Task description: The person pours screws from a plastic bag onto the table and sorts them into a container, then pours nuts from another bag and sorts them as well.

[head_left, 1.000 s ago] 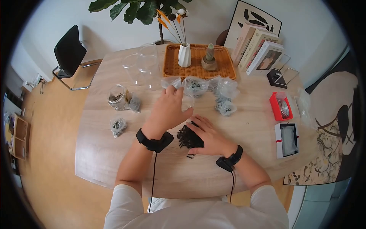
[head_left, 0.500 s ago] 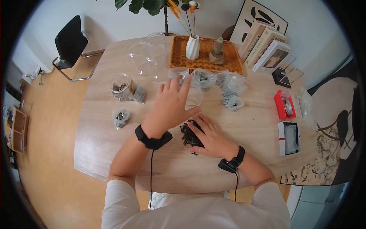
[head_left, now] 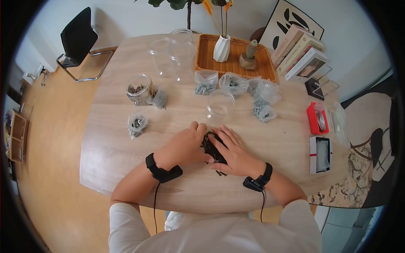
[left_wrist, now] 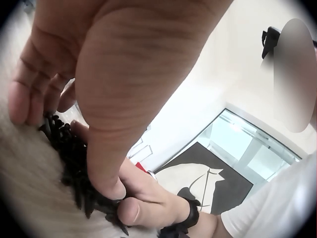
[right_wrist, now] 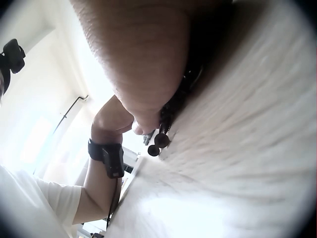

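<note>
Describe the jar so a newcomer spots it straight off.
On the table, go to the left half, nearer the person than the big clear cups. The jar stands there, a small bag by its right side. Unlike the empty-looking cups, it holds small dark parts.

Left hand (head_left: 181, 145) loosely bent, right hand (head_left: 237, 158) spread palm down, forearms (head_left: 133, 183) angled inward toward each other

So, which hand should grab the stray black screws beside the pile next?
Probably the right hand: its thumb is right beside those stray screws, while the left hand is farther off.
</note>
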Motion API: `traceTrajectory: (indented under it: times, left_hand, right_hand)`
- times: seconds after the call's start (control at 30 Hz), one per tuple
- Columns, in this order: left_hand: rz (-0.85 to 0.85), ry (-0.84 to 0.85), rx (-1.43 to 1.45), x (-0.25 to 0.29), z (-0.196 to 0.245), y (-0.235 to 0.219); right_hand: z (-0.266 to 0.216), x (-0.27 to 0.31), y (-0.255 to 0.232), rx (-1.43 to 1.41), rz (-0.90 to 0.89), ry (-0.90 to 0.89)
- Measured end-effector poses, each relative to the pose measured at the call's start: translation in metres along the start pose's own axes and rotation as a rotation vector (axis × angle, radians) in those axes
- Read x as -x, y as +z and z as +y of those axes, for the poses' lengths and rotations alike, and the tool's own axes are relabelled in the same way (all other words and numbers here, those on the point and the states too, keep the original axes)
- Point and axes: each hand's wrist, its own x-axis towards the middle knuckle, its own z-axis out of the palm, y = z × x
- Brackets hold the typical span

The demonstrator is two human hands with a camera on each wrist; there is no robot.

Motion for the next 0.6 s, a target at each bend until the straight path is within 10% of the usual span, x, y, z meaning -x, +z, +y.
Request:
traceTrajectory:
  times: [0.27,0.6]
  left_hand:
    - [0.027,0.039,0.015,-0.002,0.000,0.015]
    - [0.224,0.146,-0.315,0.020,0.018,0.036]
  right_hand:
    - [0.019,0.024,-0.029,-0.320,0.035,0.067]
    - [0.013,0.034,-0.023,0.117,-0.111,0.024]
